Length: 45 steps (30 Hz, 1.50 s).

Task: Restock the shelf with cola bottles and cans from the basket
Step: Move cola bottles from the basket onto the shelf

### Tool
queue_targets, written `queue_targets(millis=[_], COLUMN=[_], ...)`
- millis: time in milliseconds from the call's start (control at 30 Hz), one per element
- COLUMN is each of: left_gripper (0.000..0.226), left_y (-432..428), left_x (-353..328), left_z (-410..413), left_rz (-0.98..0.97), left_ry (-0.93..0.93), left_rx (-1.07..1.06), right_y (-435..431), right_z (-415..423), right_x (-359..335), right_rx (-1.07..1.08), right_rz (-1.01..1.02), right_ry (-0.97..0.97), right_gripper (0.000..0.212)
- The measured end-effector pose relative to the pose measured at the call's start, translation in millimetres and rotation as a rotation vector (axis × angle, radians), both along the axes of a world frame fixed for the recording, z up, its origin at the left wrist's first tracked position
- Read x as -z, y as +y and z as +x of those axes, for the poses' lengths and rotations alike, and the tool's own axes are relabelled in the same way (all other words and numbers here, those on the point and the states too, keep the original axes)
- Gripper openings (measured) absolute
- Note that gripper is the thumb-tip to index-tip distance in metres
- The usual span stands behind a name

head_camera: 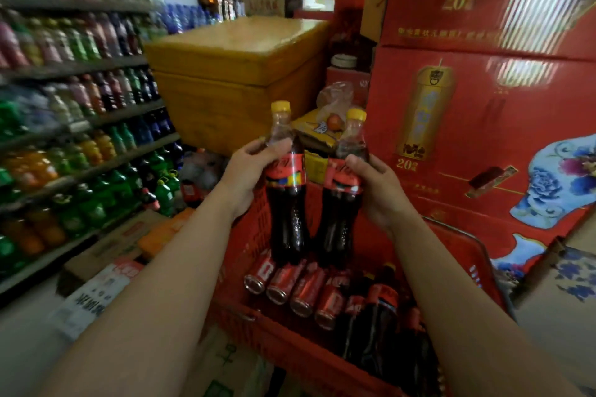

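My left hand [245, 171] grips one yellow-capped cola bottle [287, 219] around its label. My right hand [377, 190] grips a second cola bottle [338, 222] the same way. Both bottles are upright, side by side, lifted just above the red plastic basket [290, 345]. Inside the basket lie several red cola cans [290, 287] in a row and more dark cola bottles [377, 316] on their sides. The drinks shelf [80, 126] runs along the left, its tiers filled with coloured bottles.
A yellow foam box [232, 74] stands behind the basket. Stacked red gift cartons [467, 106] form a wall on the right. Cardboard boxes [106, 255] lie on the floor under the shelf. A snack bag [316, 129] sits beyond the bottles.
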<state>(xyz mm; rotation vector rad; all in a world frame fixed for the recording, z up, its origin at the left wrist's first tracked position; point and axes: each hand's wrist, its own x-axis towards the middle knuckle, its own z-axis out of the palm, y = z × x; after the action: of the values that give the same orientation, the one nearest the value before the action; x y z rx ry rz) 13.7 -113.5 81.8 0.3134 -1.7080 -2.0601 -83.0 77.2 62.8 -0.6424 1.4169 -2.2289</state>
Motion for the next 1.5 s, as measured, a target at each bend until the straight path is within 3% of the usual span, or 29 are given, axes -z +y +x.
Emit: queue_targets(millis=[133,267,467,600,767,867,1133,1500], left_gripper=[0.061,0.062,0.032,0.048,0.025,0.012,0.045,0.044], left_y=[-4.1,-11.3,-13.0,-13.0,2.2,13.8,25.3,-11.4], left_x=[-29.3,-49.1,-63.8,-61.2,-52.7,-47.2,-28.2,-5.0], left_z=[46.7,113.3,230.9,304.1,384.3,426.7,502.2,549.2], left_rz=[0.043,0.02,-0.02,-0.081,-0.074,-0.099,-0.124,-0.109], left_ry=[0.094,0.172,0.21,0.171,0.179,0.156,0.09,0.067], left_rx=[-0.218,-0.428,-0.714,-0.887,-1.035,-1.145,-1.259,-1.261], right_y=[-29.4,-62.8,-114.6,-140.1,-162.7,-171.7,-184.7,-216.0], right_z=[21.2,60.2,145.8,204.3,271.6,310.9,386.2,426.3], right_x=[-34.4,-55.8,-61.3,-61.8,-59.4,-56.3,-42.1,-17.8], right_rx=[-0.198,-0.394,-0.694,-0.863,-1.03,-1.085,-1.192,-1.156], right_rz=[-0.065,-0.105,-0.122,-0.124,-0.126,-0.103,-0.074,-0.032], right_ry=[0.067,0.083,0.049,0.021,0.011,0.02,0.076,0.048], right_gripper=[0.022,0.037,0.022,0.015,0.019,0.014,0.031,0.027])
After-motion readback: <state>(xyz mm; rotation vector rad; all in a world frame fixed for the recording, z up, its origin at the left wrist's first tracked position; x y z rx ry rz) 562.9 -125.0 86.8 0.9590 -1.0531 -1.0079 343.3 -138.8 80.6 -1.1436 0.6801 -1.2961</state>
